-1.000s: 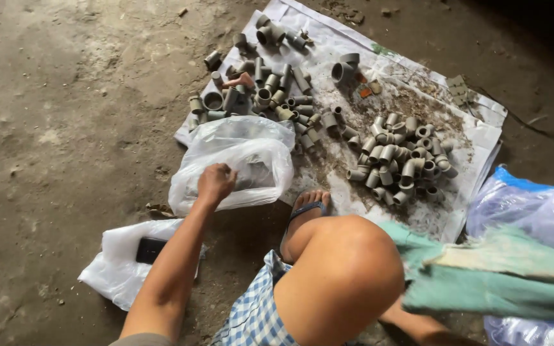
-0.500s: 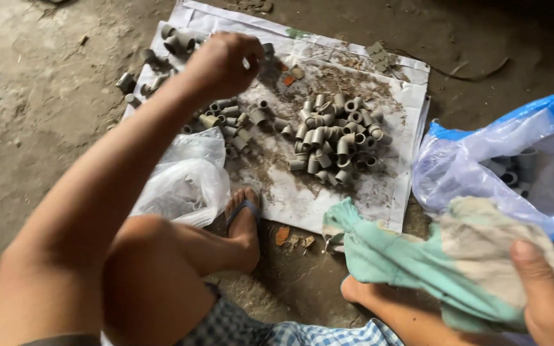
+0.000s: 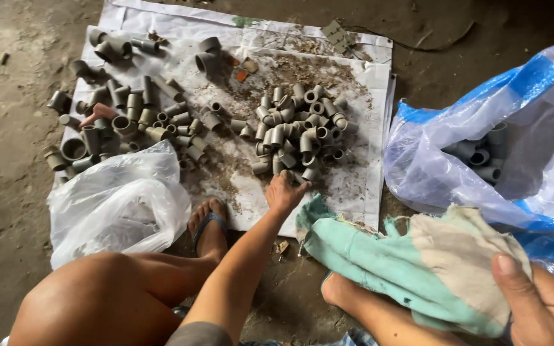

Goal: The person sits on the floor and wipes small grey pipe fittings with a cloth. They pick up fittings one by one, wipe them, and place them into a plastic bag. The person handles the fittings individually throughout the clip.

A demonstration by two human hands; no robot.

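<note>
My left hand point(image 3: 286, 192) reaches forward onto a white sheet point(image 3: 360, 186) on the ground. Its fingertips touch the near edge of a heap of grey plastic pipe elbows point(image 3: 299, 134), and no fitting is visibly held. My right hand point(image 3: 537, 304) is at the lower right, closed on a crumpled green and beige rag point(image 3: 405, 256) that drapes to the left. A second spread of grey pipe fittings point(image 3: 123, 122) lies on the left part of the sheet.
A crumpled clear plastic bag point(image 3: 120, 202) lies beside my knee point(image 3: 97, 301) and my sandalled foot point(image 3: 209, 224). A blue and clear bag point(image 3: 520, 128) at the right holds several grey fittings point(image 3: 479, 150). Dirt and debris dot the sheet, with bare concrete floor around it.
My left hand left the clear bag, reached out to the far left fittings, then came back to the near edge of the elbow heap. The rag stays in my right hand.
</note>
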